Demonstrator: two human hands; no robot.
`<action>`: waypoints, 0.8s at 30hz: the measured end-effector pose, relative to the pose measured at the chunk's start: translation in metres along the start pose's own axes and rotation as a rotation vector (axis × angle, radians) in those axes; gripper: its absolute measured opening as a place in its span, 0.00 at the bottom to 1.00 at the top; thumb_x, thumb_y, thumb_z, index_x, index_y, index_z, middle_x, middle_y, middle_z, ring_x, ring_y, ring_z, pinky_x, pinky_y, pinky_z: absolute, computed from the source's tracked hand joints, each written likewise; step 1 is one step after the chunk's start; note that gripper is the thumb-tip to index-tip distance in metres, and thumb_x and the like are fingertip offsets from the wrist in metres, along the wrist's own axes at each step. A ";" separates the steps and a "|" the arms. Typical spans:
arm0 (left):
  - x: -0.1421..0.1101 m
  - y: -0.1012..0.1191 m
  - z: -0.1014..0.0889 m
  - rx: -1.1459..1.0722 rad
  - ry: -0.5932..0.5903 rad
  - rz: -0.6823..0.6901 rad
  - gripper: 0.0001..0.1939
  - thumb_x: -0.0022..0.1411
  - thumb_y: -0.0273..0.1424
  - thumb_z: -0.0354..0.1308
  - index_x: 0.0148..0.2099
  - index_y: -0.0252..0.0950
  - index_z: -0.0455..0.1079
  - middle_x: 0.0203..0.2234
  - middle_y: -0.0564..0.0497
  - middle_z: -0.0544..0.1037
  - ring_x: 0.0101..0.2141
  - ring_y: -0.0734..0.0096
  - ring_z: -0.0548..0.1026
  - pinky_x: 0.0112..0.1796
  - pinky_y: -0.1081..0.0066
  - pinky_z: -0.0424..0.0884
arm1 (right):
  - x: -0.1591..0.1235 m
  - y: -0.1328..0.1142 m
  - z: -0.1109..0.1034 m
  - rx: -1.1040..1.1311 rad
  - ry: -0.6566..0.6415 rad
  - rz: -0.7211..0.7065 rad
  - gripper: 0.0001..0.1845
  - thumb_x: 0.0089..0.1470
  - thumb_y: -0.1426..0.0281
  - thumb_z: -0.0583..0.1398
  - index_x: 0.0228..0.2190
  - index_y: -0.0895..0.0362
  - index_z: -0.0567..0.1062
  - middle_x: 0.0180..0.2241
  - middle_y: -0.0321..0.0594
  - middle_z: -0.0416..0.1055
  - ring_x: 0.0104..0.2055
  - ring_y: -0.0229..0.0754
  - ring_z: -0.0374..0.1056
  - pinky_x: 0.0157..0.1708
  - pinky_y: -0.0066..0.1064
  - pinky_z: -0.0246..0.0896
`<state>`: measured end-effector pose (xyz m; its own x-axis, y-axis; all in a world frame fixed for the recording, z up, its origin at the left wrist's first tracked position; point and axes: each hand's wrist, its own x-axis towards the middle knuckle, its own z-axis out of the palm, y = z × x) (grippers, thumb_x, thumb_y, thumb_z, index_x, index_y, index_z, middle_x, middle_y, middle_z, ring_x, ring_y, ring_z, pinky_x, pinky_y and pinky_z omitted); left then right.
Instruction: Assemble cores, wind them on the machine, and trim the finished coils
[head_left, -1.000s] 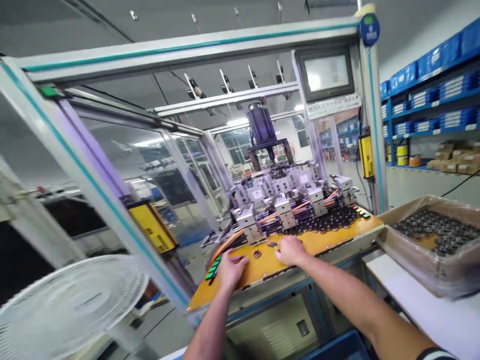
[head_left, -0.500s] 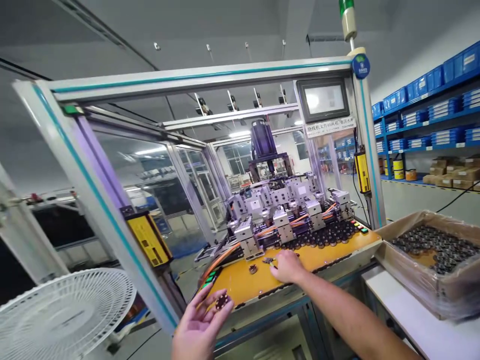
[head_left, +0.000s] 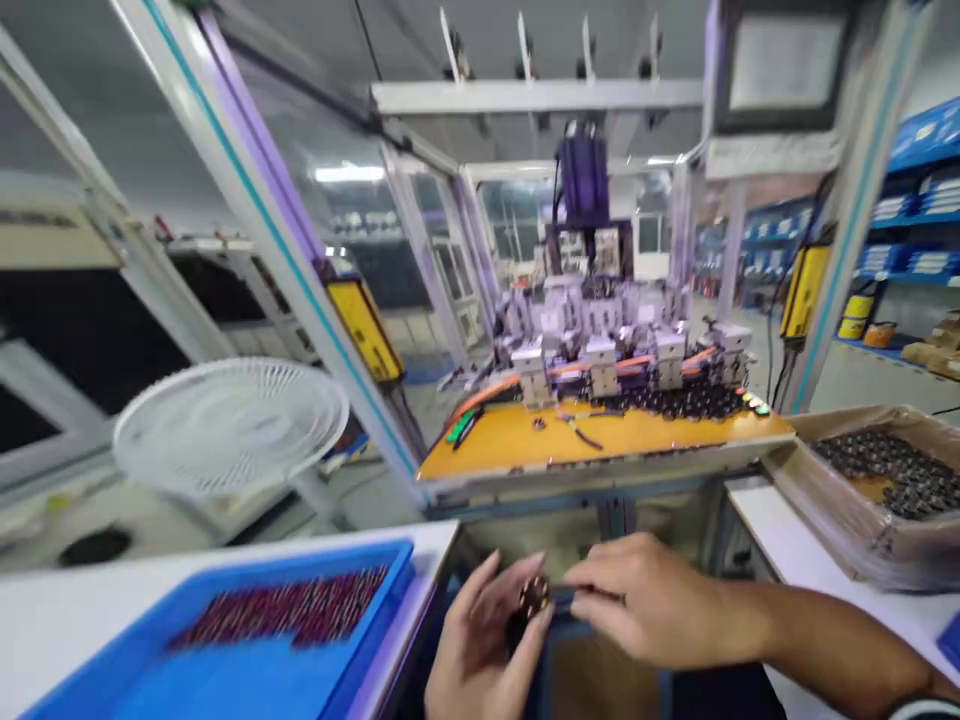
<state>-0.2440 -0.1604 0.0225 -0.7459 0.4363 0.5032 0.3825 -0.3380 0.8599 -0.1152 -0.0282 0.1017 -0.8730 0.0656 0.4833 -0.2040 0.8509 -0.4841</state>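
Low in the picture my left hand (head_left: 480, 650) holds a small round copper-wound part (head_left: 534, 598) in its curled fingers, below the front edge of the orange machine table (head_left: 600, 440). My right hand (head_left: 649, 605) is beside it, fingers bent and touching the same part; the picture is blurred by motion. A blue tray (head_left: 225, 640) with many small dark red parts lies at my lower left. More loose parts and a thin tool (head_left: 581, 432) lie on the orange table.
The winding machine (head_left: 600, 340) stands behind the orange table inside a framed enclosure. A cardboard box of dark round parts (head_left: 892, 475) sits on the white bench at right. A white fan (head_left: 225, 420) stands at left. Blue shelving (head_left: 915, 210) lines the far right.
Both hands have come back from the orange table to just below its front edge and now meet around the small round part. The view has dropped, showing the blue tray.
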 end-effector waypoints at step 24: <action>-0.038 0.003 0.006 -0.144 -0.217 0.052 0.37 0.55 0.15 0.62 0.62 0.48 0.59 0.47 0.48 0.78 0.43 0.70 0.80 0.43 0.72 0.79 | -0.031 0.012 0.052 1.013 0.078 0.552 0.17 0.51 0.57 0.65 0.26 0.57 0.69 0.25 0.33 0.66 0.24 0.32 0.60 0.23 0.24 0.57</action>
<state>-0.2115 -0.1727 0.0066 -0.5867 0.5790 0.5662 0.3243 -0.4726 0.8194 -0.1135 -0.0475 0.0427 -0.9315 0.3603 0.0501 -0.0956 -0.1096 -0.9894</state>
